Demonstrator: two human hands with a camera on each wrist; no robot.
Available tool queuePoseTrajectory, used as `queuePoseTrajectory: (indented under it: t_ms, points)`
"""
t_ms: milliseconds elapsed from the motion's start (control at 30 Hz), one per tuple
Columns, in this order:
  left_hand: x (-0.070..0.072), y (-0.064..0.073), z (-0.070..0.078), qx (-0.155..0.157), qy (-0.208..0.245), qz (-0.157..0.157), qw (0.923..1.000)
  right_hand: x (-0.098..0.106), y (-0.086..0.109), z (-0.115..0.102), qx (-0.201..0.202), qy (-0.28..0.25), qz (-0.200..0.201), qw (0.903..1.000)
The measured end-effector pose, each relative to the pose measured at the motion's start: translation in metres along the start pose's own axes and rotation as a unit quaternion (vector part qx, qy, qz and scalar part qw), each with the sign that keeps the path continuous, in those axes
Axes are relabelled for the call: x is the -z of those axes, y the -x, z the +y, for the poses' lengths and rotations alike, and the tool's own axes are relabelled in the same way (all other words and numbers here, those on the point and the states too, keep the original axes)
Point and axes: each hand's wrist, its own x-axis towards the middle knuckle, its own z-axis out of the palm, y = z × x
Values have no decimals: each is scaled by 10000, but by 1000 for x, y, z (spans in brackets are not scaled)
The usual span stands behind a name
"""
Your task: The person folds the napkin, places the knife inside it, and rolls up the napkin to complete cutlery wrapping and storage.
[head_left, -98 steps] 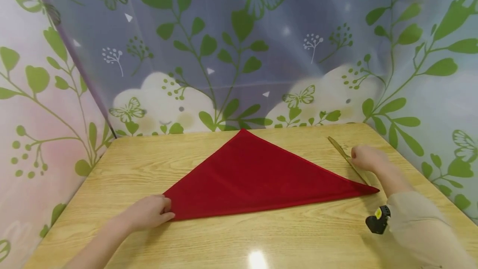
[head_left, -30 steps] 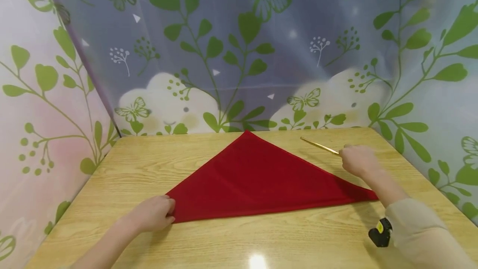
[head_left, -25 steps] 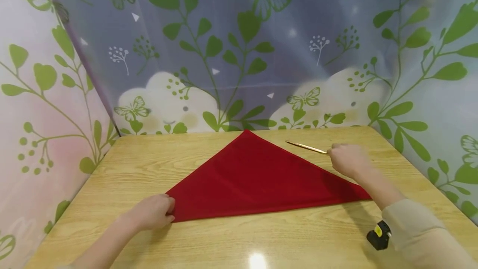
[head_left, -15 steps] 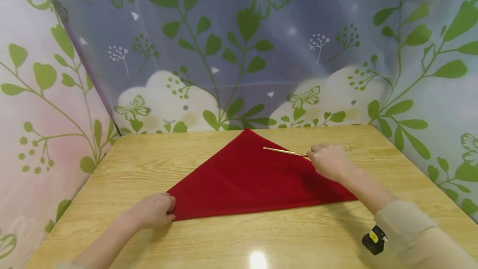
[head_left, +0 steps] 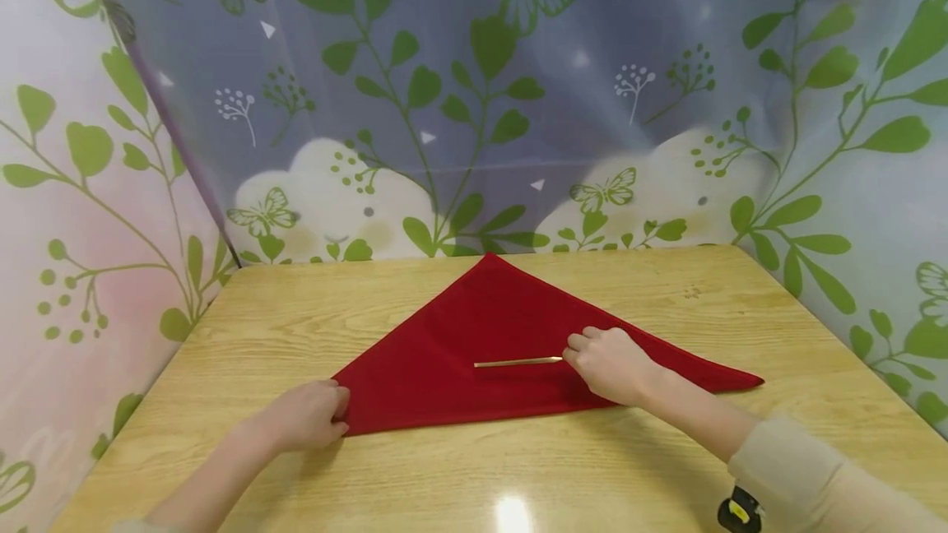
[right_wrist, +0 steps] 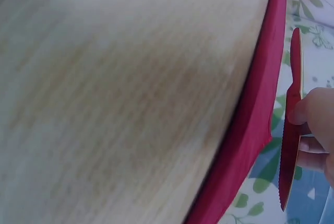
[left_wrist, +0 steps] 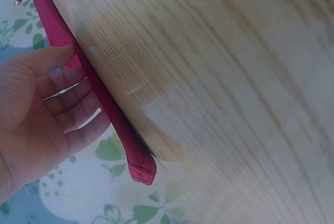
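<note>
A red cloth napkin point(head_left: 459, 352), folded to a triangle, lies on the wooden table with its peak toward the back. My left hand point(head_left: 307, 414) rests on its left corner; in the left wrist view, relaxed fingers point(left_wrist: 73, 104) touch the cloth and the thumb tip meets the folded edge. Over the right half of the napkin, my right hand point(head_left: 611, 364) pinches a gold table knife point(head_left: 518, 363), one end pointing left. The right wrist view shows the knife point(right_wrist: 291, 125) between thumb and fingers, its serrated edge visible and red reflected in the metal.
The wooden table point(head_left: 289, 311) reaches back to a printed curtain point(head_left: 415, 105) with leaves and butterflies. Similar curtains enclose the left and right sides. A black device with a yellow patch point(head_left: 739, 511) hangs under the right sleeve.
My right hand has picked up the knife from the table's right side and carried it left and nearer, over the napkin. The left hand stays at the left corner.
</note>
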Motion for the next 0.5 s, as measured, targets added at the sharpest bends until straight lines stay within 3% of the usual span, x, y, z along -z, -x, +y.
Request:
queuePoseTrajectory:
  t_ms: [500]
  points:
    - [0, -1, 3, -33, -159, -13, 9999, -7, 5, -19, 438, -175, -149, 9988]
